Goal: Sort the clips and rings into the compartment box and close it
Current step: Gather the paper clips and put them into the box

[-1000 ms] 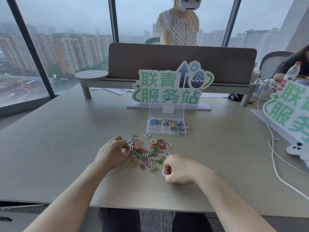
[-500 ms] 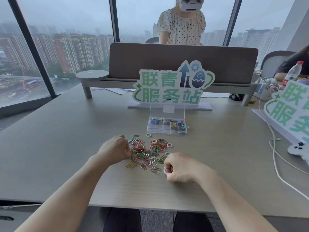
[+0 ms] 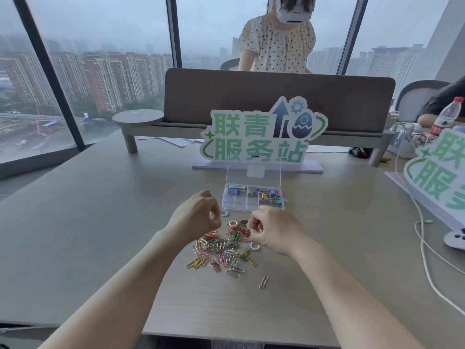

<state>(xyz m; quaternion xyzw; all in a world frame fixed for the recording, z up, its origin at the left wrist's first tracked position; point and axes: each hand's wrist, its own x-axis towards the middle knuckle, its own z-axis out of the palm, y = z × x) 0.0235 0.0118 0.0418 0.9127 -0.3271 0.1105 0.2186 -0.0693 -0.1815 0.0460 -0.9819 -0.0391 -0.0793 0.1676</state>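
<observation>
Both hands have lifted off the pile and moved toward twelve o'clock since a second ago. Left hand [image 3: 195, 217] and right hand [image 3: 270, 227] are curled into closed fists, likely cupping small rings picked from the table, though what they hold I cannot tell. Their path points to the compartment box [image 3: 253, 201], lid propped upright, binder clips filling its far cells and the near cells bare. Paper clips [image 3: 221, 250] lie heaped at six o'clock of the box; a loose ring [image 3: 224, 212] lies just before its near wall, another ring [image 3: 255, 246] by the right wrist. Nothing blocks the box; a sign [image 3: 261, 137] stands behind.
</observation>
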